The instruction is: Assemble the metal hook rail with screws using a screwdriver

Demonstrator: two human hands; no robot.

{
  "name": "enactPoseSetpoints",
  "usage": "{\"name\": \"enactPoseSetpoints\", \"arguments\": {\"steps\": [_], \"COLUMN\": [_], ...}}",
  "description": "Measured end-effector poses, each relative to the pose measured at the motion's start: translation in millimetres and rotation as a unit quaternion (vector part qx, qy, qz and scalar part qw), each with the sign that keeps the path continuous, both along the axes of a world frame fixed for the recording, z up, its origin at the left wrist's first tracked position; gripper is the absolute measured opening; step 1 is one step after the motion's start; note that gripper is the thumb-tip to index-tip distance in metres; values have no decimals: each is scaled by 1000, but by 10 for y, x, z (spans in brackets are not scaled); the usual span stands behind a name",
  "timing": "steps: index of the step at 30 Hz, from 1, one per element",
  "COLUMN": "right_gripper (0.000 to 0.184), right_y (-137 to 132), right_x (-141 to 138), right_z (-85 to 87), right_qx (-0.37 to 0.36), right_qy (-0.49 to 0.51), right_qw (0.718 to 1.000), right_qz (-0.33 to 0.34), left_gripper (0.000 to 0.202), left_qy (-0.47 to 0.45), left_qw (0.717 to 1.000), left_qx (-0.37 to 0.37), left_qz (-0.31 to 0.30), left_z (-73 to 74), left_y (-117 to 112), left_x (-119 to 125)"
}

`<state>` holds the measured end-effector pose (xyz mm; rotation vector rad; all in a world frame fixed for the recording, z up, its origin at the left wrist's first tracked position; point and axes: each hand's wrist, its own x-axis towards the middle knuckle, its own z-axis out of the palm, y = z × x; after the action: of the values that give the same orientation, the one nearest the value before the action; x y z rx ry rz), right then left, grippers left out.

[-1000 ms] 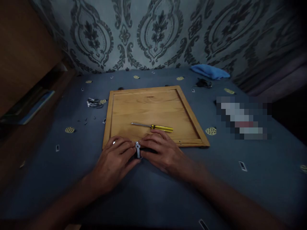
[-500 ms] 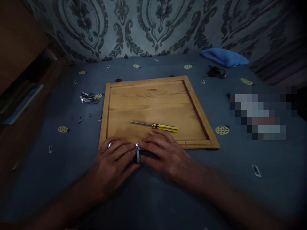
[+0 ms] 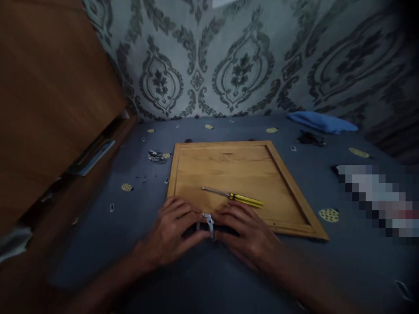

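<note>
Both hands meet at the near edge of the framed wooden panel [image 3: 225,163]: the left hand [image 3: 175,229] and the right hand [image 3: 250,231] pinch a small metal bracket [image 3: 210,221] between their fingertips. Whether it is fastened, I cannot tell. The yellow-handled screwdriver [image 3: 245,199] lies unheld on the panel. Left of it, loose screws [image 3: 144,180] and more metal hardware [image 3: 156,156] rest on the patterned cloth [image 3: 98,235], so fitting seems unfinished.

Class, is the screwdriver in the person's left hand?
No, the screwdriver lies on the wooden board while the left hand holds a metal part.
</note>
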<state>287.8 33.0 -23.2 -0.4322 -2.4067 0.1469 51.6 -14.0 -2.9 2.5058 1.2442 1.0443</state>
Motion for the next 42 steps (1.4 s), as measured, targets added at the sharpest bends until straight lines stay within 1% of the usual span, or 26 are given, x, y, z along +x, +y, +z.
{"name": "enactPoseSetpoints", "arguments": {"steps": [2, 3, 4, 7, 10, 12, 14, 17, 21, 24, 27, 32, 37, 42], "right_gripper": [20, 20, 20, 19, 21, 22, 24, 26, 27, 29, 32, 28, 30, 26], "right_y": [15, 19, 22, 25, 30, 39, 50, 65, 68, 63, 69, 92, 81, 83], "right_x": [-1, -1, 1, 10, 24, 34, 40, 42, 38, 30, 27, 43, 47, 42], "right_z": [3, 4, 5, 1, -5, -5, 1, 6, -13, -47, -63, -63, -108, -45], "right_qx": [10, 21, 25, 20, 12, 5, 0, 7, 22, 28, 34, 51, 39, 38], "right_qy": [-3, 7, 4, -8, -11, -17, -25, -26, -29, -24, -12, -44, -22, -38], "right_qw": [1000, 1000, 1000, 1000, 1000, 999, 999, 999, 999, 999, 999, 997, 999, 998], "right_qz": [10, 11, 12, 19, 23, 31, 38, 40, 39, 34, 22, 36, 20, 38], "left_gripper": [14, 14, 15, 19, 27, 32, 36, 40, 43, 40, 35, 25, 16, 10], "left_qy": [-24, -32, -32, -25, -18, -5, 13, 38, 62, 79, 100, 148, 185, 209], "left_qw": [999, 997, 994, 979, 958, 947, 940, 935, 931, 933, 936, 933, 926, 923], "left_qx": [16, 18, 16, 26, 31, 25, 14, -6, -34, -49, -62, -93, -141, -181], "left_qz": [30, 61, 104, 199, 285, 321, 340, 354, 357, 348, 332, 314, 299, 267], "left_z": [-41, -67, -92, -152, -185, -201, -213, -215, -201, -198, -185, -75, 69, 108], "left_y": [87, 140, 198, 380, 530, 594, 627, 639, 640, 655, 665, 613, 523, 492], "left_x": [-95, -164, -247, -575, -934, -1125, -1260, -1385, -1485, -1498, -1455, -1427, -1506, -1505]}}
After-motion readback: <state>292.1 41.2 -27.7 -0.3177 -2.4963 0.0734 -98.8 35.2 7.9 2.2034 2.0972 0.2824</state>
